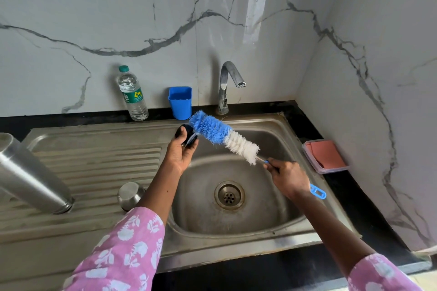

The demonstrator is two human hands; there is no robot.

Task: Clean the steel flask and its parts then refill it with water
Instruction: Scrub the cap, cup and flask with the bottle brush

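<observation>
My left hand holds a small black flask stopper over the left rim of the sink. My right hand grips the blue handle of a bottle brush, whose blue and white bristles touch the stopper. The steel flask body stands upside down on the draining board at the far left. A steel cup lid lies upside down on the board near my left forearm.
The steel sink basin has a drain in its middle and a tap behind it, with no water running. A plastic water bottle and a blue cup stand at the wall. A box with a red cloth sits right.
</observation>
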